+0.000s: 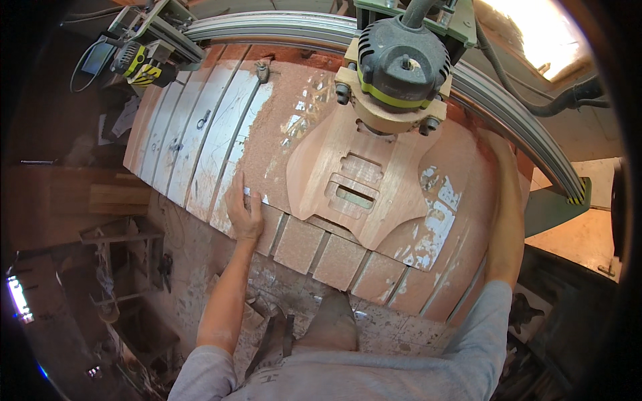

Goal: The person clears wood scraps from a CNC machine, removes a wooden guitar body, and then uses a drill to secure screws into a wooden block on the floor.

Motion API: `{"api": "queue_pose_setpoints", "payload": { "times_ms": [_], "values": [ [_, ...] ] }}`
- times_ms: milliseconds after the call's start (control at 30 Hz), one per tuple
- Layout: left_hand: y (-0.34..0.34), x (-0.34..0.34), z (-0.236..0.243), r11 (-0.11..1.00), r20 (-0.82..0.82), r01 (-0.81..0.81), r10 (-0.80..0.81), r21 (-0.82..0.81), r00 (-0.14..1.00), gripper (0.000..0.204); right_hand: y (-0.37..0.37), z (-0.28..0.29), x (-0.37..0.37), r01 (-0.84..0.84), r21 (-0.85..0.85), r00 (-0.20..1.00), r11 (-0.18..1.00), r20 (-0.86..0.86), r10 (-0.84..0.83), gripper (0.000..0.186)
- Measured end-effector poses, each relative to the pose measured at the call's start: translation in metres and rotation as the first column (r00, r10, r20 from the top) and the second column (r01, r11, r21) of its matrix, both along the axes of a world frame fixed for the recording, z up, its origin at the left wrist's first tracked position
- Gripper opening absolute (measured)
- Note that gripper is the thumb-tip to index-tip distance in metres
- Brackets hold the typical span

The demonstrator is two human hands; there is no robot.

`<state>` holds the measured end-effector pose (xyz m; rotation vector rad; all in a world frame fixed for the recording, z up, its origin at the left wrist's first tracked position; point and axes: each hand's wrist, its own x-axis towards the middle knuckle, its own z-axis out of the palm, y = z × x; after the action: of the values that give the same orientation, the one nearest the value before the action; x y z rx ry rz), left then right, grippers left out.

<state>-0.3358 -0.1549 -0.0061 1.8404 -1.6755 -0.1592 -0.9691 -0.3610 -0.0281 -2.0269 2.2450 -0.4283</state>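
A pale wooden guitar body (pixel 401 200) with cut-out cavities lies on a dust-covered panel (pixel 264 164) on the slotted machine bed. Over its far end stands a black router spindle (pixel 401 63) with a yellow-green band, hiding that part of the wood. My left hand (pixel 245 212) rests at the panel's near left edge, its thumb spread away from the stretched fingers. Along the panel's right side reaches my right arm. The right hand (pixel 493 142) is at the far right by reddish dust below the rail, and its fingers do not show clearly.
A metal gantry rail (pixel 267 27) arches across the far side, carrying a second tool head (pixel 144 63) at the left. Thick hoses (pixel 568 97) hang at the right. A small metal clamp (pixel 263 71) sits near the bed's far edge. A wooden stand (pixel 124 257) is on the floor at left.
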Motion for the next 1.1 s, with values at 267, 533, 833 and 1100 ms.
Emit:
{"api": "queue_pose_setpoints", "payload": {
  "times_ms": [267, 533, 833, 1100],
  "values": [
    [-0.001, -0.003, 0.005, 0.998, -0.068, -0.011, 0.015, 0.057, 0.998, 0.055, 0.002, 0.001, 0.001, -0.009, 0.009, 1.000, 1.000, 0.007, 0.009, 0.061],
    [0.003, 0.001, -0.001, 0.999, -0.011, -0.020, 0.021, 0.039, 1.000, 0.055, 0.006, 0.003, 0.001, -0.008, 0.020, 1.000, 1.000, 0.007, 0.008, 0.061],
    [0.001, -0.001, -0.001, 1.000, 0.003, -0.006, 0.006, -0.006, 1.000, 0.056, 0.011, 0.007, 0.020, 0.078, 0.014, 0.996, 0.997, -0.036, -0.077, 0.061],
    [0.002, -0.001, 0.002, 0.999, -0.043, 0.009, -0.007, 0.031, 0.999, 0.060, -0.017, 0.004, 0.067, 0.172, -0.175, 0.984, 0.969, 0.075, -0.161, 0.065]
  ]
}}
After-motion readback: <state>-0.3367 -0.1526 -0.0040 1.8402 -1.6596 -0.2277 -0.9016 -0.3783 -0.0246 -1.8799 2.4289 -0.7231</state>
